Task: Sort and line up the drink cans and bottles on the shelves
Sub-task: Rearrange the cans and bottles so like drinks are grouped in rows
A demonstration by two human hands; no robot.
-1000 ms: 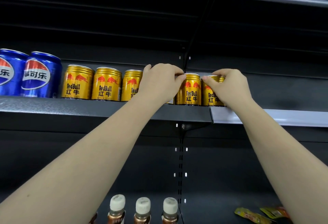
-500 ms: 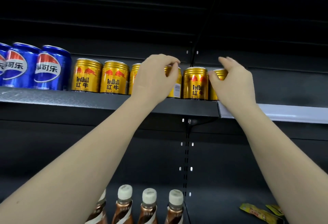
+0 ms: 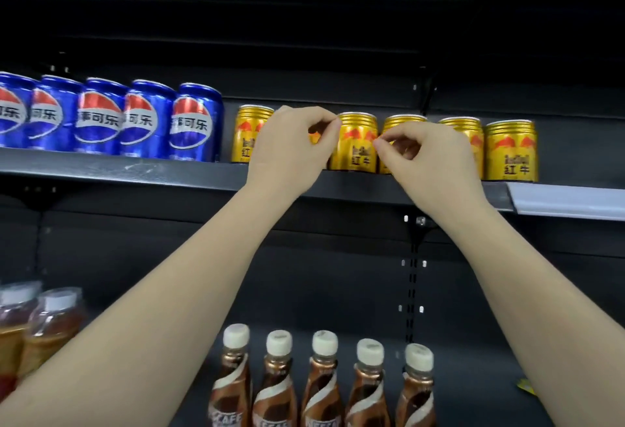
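Observation:
Several gold Red Bull cans (image 3: pixel 356 142) stand in a row on the upper shelf (image 3: pixel 169 172), to the right of several blue Pepsi cans (image 3: pixel 191 122). My left hand (image 3: pixel 291 149) curls round the second gold can (image 3: pixel 315 136), which is mostly hidden behind it. My right hand (image 3: pixel 429 159) covers the fourth gold can (image 3: pixel 404 119); its curled fingers and thumb pinch that can's left side. The can between my hands stands free, as do the two gold cans (image 3: pixel 510 149) right of my right hand.
On the lower shelf stands a row of brown coffee bottles (image 3: pixel 324 382) with cream caps, and amber tea bottles (image 3: pixel 50 321) at the far left. A yellow packet (image 3: pixel 526 386) lies at the lower right. A grey price rail (image 3: pixel 568 201) edges the shelf to the right.
Both hands have moved left along the gold row and left the two rightmost cans standing. The view has shifted left, so more Pepsi cans and coffee bottles show.

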